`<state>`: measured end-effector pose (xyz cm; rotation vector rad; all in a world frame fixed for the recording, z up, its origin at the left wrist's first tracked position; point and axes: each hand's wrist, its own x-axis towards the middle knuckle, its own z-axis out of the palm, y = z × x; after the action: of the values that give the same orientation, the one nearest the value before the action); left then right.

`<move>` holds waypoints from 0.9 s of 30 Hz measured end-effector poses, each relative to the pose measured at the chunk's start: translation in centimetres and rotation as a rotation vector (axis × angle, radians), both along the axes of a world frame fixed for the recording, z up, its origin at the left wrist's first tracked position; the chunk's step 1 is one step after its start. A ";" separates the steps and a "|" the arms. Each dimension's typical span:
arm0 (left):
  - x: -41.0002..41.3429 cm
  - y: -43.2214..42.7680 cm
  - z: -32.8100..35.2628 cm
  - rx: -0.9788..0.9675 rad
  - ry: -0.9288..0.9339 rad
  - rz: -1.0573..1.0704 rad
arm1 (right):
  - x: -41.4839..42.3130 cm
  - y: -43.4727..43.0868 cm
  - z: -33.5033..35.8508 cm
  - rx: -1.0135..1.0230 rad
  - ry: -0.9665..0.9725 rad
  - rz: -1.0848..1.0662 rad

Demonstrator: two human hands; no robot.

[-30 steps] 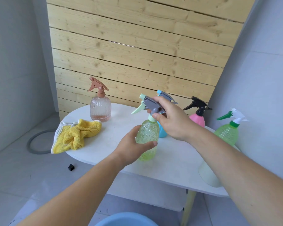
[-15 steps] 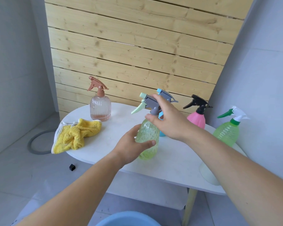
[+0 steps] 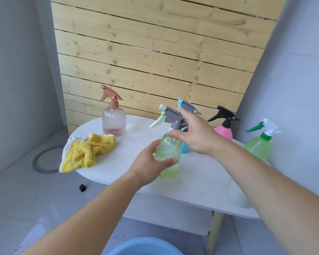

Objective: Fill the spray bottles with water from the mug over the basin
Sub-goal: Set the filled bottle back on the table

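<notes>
1. Grey spray head: the right hand closes on its collar, thumb in front, fingers behind.
2. Left hand wraps the yellow-green bottle at mid-body. The bottle is upright over the white table.
3. From that bottle: blue bottle just behind at 1 o'clock, pink bottle at 2, green bottle at 3, peach bottle at 10.
4. Yellow cloth at 9 o'clock, overhanging the table edge.
5. Pale mug at 4 o'clock, partly behind the right forearm.
6. Blue basin at 6 o'clock, below the table.
</notes>
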<state>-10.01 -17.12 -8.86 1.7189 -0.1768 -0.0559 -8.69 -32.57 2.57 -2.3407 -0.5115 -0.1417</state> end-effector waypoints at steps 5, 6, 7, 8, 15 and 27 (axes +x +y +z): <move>0.1 0.0 0.0 0.006 0.002 0.014 | -0.2 0.4 -0.3 0.056 0.005 0.001; 0.1 -0.1 -0.1 0.013 -0.001 0.015 | -0.1 0.1 -0.2 0.064 0.021 0.021; 0.1 -0.1 -0.1 0.016 -0.003 0.015 | 0.0 -0.1 -0.1 0.048 0.028 0.027; 0.1 -0.1 -0.1 0.016 -0.003 0.016 | 0.1 -0.2 -0.1 0.034 0.022 0.025; 0.1 -0.1 -0.2 0.033 -0.007 0.024 | 0.1 0.1 -0.9 0.102 0.007 0.011; 0.2 -0.1 -0.5 0.074 -0.014 0.050 | 0.7 -0.8 -1.5 0.293 0.078 -0.019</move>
<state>-9.77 -17.20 -9.34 1.7973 -0.1434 -0.0142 -8.01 -33.37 1.11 -2.0569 -0.4010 -0.1242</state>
